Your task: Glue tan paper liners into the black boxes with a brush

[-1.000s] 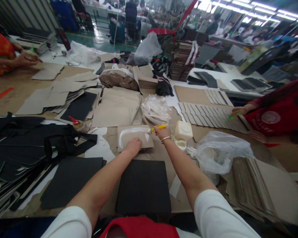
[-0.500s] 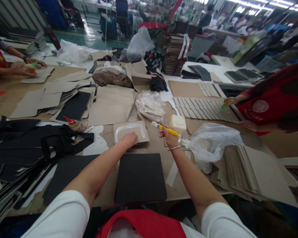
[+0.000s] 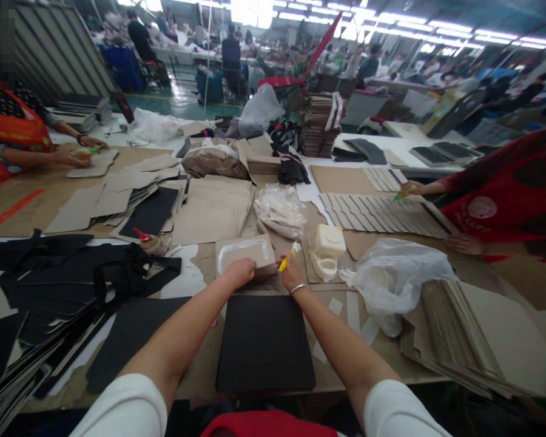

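Note:
A beige board (image 3: 258, 254) with a white glue band around its border tops a small stack in front of me. My left hand (image 3: 240, 273) is closed at its front edge, fingertips partly hidden. To the right of the stack, my right hand (image 3: 292, 276) grips a yellow-handled glue brush (image 3: 284, 263), its whitish bristles pointing up and away. Close beyond that hand stands a cream plastic glue container (image 3: 329, 241), with white glue in its lower opening. Between my forearms lies a black rectangular panel (image 3: 266, 346).
Black fabric pieces (image 3: 59, 273) and a red-tipped glue bottle (image 3: 152, 244) are at left. A clear plastic bag (image 3: 394, 267) and stacked beige boards (image 3: 455, 328) occupy the right. Co-workers' hands (image 3: 412, 188) work at both sides. Beige sheets (image 3: 213, 209) lie farther back.
My right hand has moved left, away from the glue container toward the board. The brush has swung from pointing left to pointing upward. My left hand stays at the board's front edge.

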`<move>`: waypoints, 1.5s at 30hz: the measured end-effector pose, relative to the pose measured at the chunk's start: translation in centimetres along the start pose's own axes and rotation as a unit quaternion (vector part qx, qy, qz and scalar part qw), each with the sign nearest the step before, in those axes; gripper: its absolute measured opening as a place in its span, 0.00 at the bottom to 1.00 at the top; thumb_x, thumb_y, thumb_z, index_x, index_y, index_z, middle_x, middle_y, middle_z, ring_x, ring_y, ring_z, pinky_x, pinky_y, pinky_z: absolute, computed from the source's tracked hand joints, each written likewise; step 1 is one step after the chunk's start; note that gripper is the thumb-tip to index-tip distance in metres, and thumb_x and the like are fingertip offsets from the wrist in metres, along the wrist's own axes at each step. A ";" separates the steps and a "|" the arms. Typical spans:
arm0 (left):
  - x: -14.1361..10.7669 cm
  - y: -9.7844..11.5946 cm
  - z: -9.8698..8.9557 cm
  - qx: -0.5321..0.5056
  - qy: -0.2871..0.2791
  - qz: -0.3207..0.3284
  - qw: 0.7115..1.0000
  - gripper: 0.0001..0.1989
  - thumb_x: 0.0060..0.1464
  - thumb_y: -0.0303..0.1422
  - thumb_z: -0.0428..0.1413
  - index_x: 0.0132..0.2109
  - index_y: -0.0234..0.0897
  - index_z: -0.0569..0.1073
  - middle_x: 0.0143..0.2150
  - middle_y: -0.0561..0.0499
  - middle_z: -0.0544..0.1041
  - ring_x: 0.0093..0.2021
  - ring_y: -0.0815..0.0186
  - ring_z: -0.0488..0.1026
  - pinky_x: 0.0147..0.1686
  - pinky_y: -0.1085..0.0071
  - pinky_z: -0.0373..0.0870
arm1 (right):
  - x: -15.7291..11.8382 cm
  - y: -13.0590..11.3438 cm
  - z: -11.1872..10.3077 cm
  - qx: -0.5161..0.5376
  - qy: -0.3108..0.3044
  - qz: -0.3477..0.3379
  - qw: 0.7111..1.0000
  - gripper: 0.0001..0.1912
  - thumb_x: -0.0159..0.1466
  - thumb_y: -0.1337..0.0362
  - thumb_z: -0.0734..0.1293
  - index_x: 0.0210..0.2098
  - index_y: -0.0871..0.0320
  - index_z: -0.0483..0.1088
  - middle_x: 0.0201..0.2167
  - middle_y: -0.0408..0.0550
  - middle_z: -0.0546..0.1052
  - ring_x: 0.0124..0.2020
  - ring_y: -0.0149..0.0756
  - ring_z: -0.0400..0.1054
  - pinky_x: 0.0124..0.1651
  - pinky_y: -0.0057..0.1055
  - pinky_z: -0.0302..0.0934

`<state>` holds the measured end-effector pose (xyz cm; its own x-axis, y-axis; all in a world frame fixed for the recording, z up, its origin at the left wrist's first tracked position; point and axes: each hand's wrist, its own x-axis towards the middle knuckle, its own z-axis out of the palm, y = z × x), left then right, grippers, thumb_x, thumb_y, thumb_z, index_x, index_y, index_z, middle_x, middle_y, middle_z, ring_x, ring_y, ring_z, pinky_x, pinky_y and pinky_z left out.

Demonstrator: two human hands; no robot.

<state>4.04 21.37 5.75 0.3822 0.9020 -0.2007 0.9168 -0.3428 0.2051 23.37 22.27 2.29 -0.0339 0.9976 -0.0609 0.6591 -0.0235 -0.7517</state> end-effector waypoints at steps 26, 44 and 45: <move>-13.8 7.0 -4.5 -0.791 0.363 -0.166 0.464 0.17 0.39 0.33 0.61 0.38 0.39 0.67 0.32 0.54 0.72 0.32 0.69 0.73 0.30 0.72 0.73 | -10.1 -7.3 -6.3 0.181 0.169 -0.102 0.963 0.14 0.58 0.55 0.64 0.38 0.56 0.60 0.24 0.39 0.68 0.25 0.29 0.63 0.32 0.29 0.60; -22.1 6.5 7.2 -0.581 0.190 -0.387 0.690 0.14 0.38 0.41 0.62 0.26 0.33 0.76 0.22 0.52 0.74 0.24 0.70 0.66 0.25 0.75 0.62 | -20.9 5.7 -4.9 -0.041 0.102 -0.040 0.993 0.19 0.62 0.46 0.57 0.35 0.56 0.64 0.31 0.50 0.73 0.31 0.38 0.69 0.35 0.34 0.63; -22.0 6.4 7.4 -0.578 0.192 -0.391 0.690 0.14 0.38 0.41 0.62 0.26 0.33 0.76 0.22 0.51 0.74 0.24 0.70 0.67 0.25 0.75 0.62 | -20.8 5.8 -4.7 -0.046 0.097 -0.040 0.993 0.19 0.62 0.46 0.57 0.35 0.56 0.64 0.31 0.51 0.74 0.31 0.38 0.69 0.35 0.34 0.62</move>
<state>2.32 -2.61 4.37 -0.4391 0.7716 -0.4602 0.0362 0.5270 0.8491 31.39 1.71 2.26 0.0499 0.9901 0.1314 0.7264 0.0543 -0.6851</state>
